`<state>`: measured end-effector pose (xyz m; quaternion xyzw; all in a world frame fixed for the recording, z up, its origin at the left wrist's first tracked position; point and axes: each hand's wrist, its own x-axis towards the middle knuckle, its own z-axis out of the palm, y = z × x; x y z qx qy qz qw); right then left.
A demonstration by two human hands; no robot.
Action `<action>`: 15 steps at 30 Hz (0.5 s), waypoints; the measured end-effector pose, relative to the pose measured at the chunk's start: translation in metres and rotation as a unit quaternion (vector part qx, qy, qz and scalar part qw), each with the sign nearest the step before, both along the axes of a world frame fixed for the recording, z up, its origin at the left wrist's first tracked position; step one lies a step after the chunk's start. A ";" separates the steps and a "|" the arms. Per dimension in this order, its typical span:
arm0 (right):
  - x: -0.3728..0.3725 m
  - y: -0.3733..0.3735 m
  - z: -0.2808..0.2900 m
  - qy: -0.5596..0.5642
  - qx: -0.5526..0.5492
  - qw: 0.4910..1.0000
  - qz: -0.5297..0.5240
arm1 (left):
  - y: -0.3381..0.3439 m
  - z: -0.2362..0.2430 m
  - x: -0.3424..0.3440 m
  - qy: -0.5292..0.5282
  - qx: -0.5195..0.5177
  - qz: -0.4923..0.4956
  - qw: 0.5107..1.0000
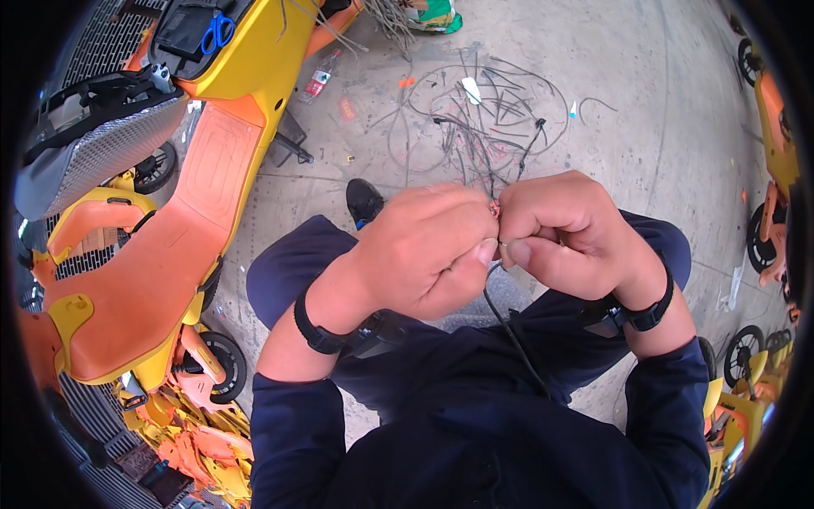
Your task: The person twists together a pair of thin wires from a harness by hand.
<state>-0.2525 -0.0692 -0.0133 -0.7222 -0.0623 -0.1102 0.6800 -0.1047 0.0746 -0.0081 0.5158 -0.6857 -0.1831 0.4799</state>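
I had my left fingers (473,222) and right fingers (526,219) closed tightly, thumbs pressed in and tips nearly meeting, pinched on a thin black round cable (519,341); my knuckles hid how much of it each side gripped. The cable hung from just below my thumb tips and ran down toward my lap, in front of my dark blue cloth clothing (475,407). Just above the pinch, a small tuft of reddish wire strands (494,206) showed between my two fists. Beyond my fingers, a loose tangle of thin dark cables (487,127) lay spread across the grey concrete floor (627,93), with a small white flat piece (471,90) among it. Further off to the left of them lay a clear plastic bottle with a red label (319,78). Well to the left of my fingers stood a large yellow-and-orange plastic vehicle body (222,161), carrying blue-handled scissors (219,34) at its far end. Below my fingers, between my knees, was some clear crinkled plastic sheeting (509,293).
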 end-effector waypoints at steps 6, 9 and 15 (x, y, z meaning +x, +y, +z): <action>0.000 -0.003 -0.003 -0.025 0.045 0.999 -0.008 | -0.005 -0.002 0.004 0.004 -0.050 0.004 0.999; -0.001 -0.006 -0.002 -0.012 0.036 0.999 -0.017 | -0.005 0.001 -0.004 0.100 0.002 0.088 0.991; 0.000 -0.007 -0.001 -0.035 -0.088 0.991 -0.092 | 0.001 -0.002 0.001 0.111 0.123 0.064 0.984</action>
